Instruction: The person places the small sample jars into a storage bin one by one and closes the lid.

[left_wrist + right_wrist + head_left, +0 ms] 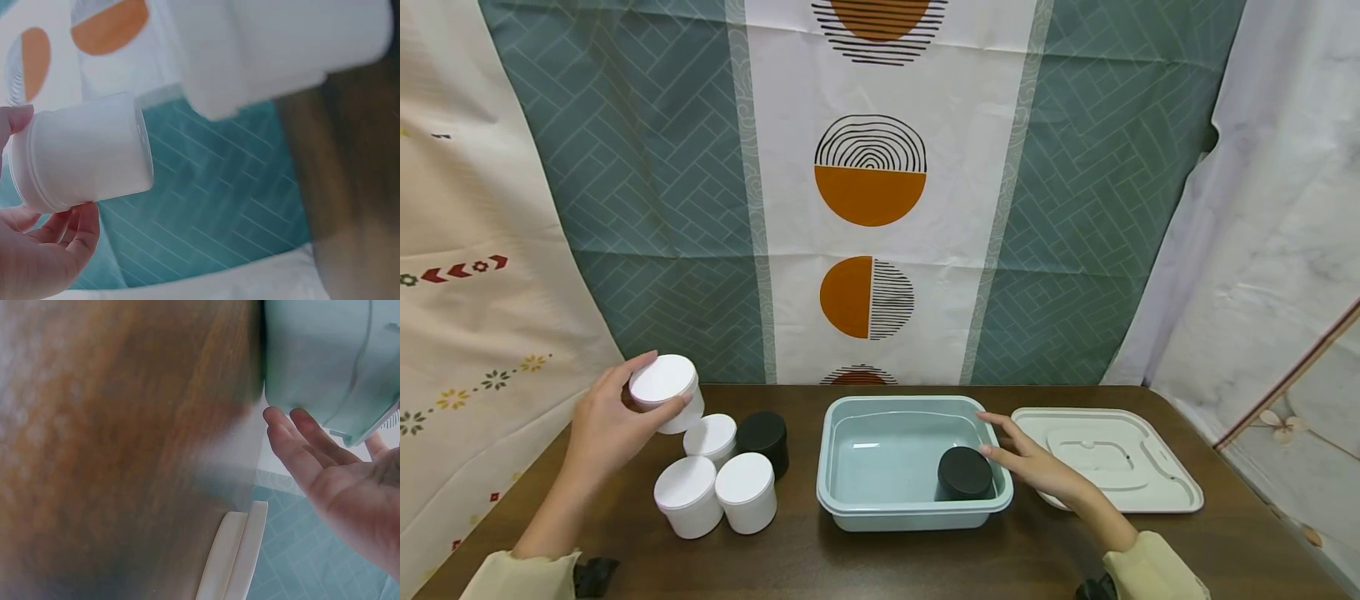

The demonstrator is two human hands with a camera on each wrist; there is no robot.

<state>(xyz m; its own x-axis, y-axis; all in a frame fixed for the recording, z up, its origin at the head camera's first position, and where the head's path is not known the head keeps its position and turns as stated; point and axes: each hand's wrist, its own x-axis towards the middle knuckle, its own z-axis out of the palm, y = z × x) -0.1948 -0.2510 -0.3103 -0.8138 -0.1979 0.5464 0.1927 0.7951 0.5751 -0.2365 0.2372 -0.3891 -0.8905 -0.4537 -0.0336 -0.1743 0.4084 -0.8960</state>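
Note:
My left hand (617, 421) grips a white lidded jar (666, 392) and holds it up at the back left. In the left wrist view that jar (94, 153) lies sideways between thumb and fingers. Below it on the table stand more white jars (687, 496) and one black-lidded jar (763, 442) in a cluster. My right hand (1037, 458) rests at the right rim of a pale blue basin (880, 508), fingers fairly straight. Inside the basin, in its right front corner, sits a black jar (965, 473). The right wrist view shows the fingers against the basin's outer side (319, 362).
A white rectangular lid (1105, 458) lies flat on the brown table (805, 567), right of the basin. Patterned cloths (670, 208) hang behind and at both sides of the table.

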